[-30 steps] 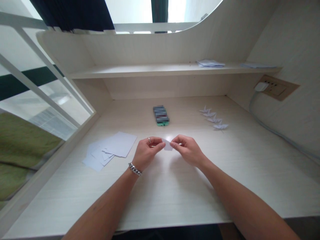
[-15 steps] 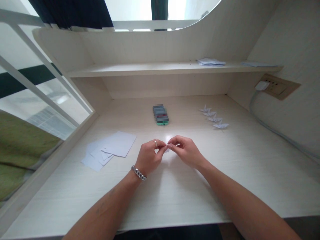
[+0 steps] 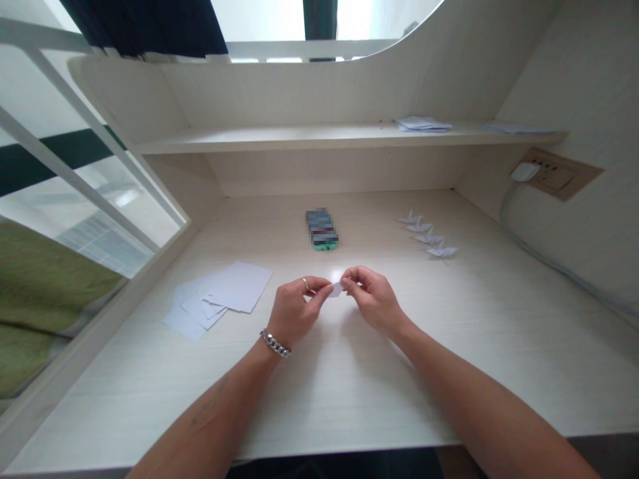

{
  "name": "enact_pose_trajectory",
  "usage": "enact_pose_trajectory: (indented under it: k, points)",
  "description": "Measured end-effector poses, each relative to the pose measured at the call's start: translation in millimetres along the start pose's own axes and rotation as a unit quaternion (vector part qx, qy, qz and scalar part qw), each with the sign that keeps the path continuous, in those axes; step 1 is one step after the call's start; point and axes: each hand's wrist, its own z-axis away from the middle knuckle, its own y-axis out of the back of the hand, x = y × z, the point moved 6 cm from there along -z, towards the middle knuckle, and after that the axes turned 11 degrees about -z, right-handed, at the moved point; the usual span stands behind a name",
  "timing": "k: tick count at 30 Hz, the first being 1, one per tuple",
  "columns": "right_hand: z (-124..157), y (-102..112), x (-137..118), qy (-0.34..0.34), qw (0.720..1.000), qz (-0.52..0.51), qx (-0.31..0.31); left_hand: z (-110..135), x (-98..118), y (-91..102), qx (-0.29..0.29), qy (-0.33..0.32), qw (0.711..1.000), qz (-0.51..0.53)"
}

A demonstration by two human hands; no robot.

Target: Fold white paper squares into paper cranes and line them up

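My left hand (image 3: 297,309) and my right hand (image 3: 370,296) meet over the middle of the pale wooden desk (image 3: 349,372). Both pinch a small folded piece of white paper (image 3: 337,289) between thumb and fingertips, so most of the paper is hidden. The left hand wears a ring and a chain bracelet at the wrist. A loose pile of white paper sheets (image 3: 219,298) lies to the left of my left hand. Several folded paper cranes (image 3: 428,236) stand in a row at the right rear of the desk.
A small green-edged object (image 3: 322,229) lies behind my hands. A shelf (image 3: 299,138) above the desk bears folded papers (image 3: 422,124). A wall socket (image 3: 554,174) with a plug and cable is on the right wall. A railing borders the left side.
The hands have drawn closer together over the small paper, which now shows less between the fingertips. Both stay in nearly the same spot on the desk.
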Motion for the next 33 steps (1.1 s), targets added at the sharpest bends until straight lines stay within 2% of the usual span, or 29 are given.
enact_pose_trajectory:
  k: [3, 6, 11, 18, 23, 27, 30, 33]
  points:
    - [-1.1, 1.9, -0.7, 0.000, 1.000, 0.001, -0.027, -0.5, -0.7, -0.6, 0.006, -0.010, 1.000, -0.018]
    - [1.4, -2.6, -5.2, 0.020, 0.997, 0.047, -0.058, 1.2, 2.5, -1.9, 0.006, -0.044, 0.998, -0.052]
    - [5.5, -8.1, -9.3, 0.045, 0.992, 0.108, -0.046, 4.2, 6.8, -0.9, 0.010, -0.077, 0.994, -0.076]
    - [6.5, -11.3, -7.1, 0.045, 0.985, 0.146, -0.076, 5.7, 8.3, -2.1, 0.006, -0.091, 0.989, -0.116]
    - [4.2, -6.5, -8.7, 0.031, 0.992, 0.105, -0.059, 3.0, 4.7, 0.5, 0.006, -0.042, 0.994, -0.099]
    - [1.0, 2.5, -11.1, 0.009, 0.996, 0.080, -0.041, 0.3, 1.6, -1.4, -0.013, -0.009, 0.999, -0.042]
    - [-0.4, 2.4, -8.0, -0.007, 0.996, 0.068, -0.058, 0.2, -1.2, -6.6, -0.046, 0.009, 0.999, -0.002]
    - [-2.3, 0.6, 0.8, -0.033, 0.997, 0.017, -0.073, 0.1, -4.9, -7.5, -0.047, 0.030, 0.998, 0.005]
